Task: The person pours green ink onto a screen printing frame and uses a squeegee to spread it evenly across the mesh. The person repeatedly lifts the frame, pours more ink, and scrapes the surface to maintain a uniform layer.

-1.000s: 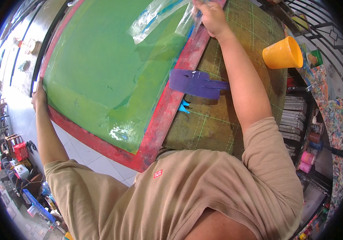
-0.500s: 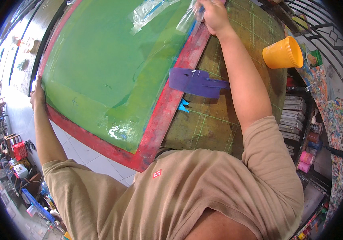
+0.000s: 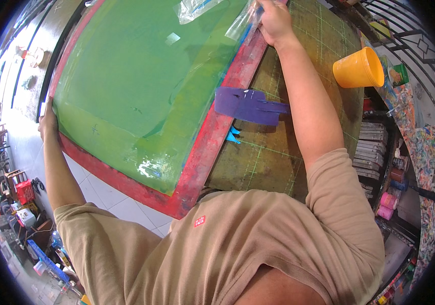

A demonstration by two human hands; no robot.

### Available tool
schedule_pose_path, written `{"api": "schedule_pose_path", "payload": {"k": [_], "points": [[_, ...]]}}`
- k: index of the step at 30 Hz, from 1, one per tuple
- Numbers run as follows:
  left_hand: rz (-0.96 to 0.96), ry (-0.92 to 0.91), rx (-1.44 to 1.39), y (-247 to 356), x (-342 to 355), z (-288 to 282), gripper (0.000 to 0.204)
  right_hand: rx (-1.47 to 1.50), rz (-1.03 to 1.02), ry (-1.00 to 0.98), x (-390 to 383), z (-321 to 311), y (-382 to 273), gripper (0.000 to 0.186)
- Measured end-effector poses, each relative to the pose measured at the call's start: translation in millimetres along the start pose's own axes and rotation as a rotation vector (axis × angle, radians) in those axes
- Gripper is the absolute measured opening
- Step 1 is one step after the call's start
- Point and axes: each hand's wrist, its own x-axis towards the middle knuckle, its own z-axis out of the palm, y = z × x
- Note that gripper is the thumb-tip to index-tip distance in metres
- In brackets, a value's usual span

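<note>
You had one red-framed printing screen [image 3: 197, 168] with green mesh in front of you, one purple squeegee [image 3: 248, 105] on the table, one orange plastic cup [image 3: 358, 68], and one small green-lidded jar [image 3: 397, 74] beside it. Two clear plastic sheets [image 3: 197, 7] lay at the screen's far end. Both of your hands, two in all, showed.

Bright daylight, sharp centre, glare on green screen [image 3: 141, 96], fisheye-bent edges, black rim.

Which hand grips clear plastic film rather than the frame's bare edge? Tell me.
The right hand, at the red frame's far side, pinches the clear plastic film. The left hand holds only the frame's left edge.
</note>
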Motion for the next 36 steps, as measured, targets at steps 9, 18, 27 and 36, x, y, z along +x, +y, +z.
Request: {"api": "schedule_pose_path", "payload": {"k": [9,18,27,36], "points": [[-0.023,-0.023,0.016,-2.1,13.5,3.5,0.121,0.035,-0.008,0.072,2.0,-1.8,1.6,0.024],[-0.016,0.003,0.017,-5.9,14.8,4.1,0.12,0.11,-0.035,0.147,2.0,3.7,-0.2,0.025],[-0.022,0.0,-0.004,-3.9,5.2,-0.1,0.117,0.21,-0.047,0.207,7.6,-0.3,5.9,0.022],[-0.016,-0.007,0.023,-1.2,-1.7,-0.3,0.116,0.307,0.131,0.271,4.3,-1.6,-12.5,0.023]]}}
